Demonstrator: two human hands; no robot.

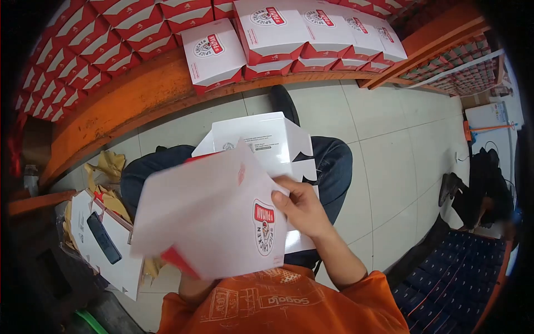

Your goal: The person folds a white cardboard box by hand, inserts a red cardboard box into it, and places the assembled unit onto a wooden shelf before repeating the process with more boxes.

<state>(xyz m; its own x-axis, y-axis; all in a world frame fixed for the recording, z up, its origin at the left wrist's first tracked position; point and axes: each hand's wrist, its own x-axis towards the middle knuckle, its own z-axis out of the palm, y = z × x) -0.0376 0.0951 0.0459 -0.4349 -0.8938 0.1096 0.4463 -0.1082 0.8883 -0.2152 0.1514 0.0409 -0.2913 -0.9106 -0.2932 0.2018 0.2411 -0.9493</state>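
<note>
A white carton sheet [217, 217] with a red and black chicken logo is tilted in front of my body, its left part blurred. My right hand [300, 206] pinches its right edge, thumb on the printed face. My left hand is hidden behind the sheet; only a bit of forearm shows below it. Under the sheet, another white cardboard blank [283, 139] with small printed text and cut notches lies across my legs.
Folded boxes [272, 28] sit on an orange wooden ledge [128, 100], with stacked red and white boxes behind. At left, a phone [104, 238] rests on flat cardboard [125, 273]. Dark patterned packs [450, 278] stand at lower right, near a person in dark clothes [484, 183].
</note>
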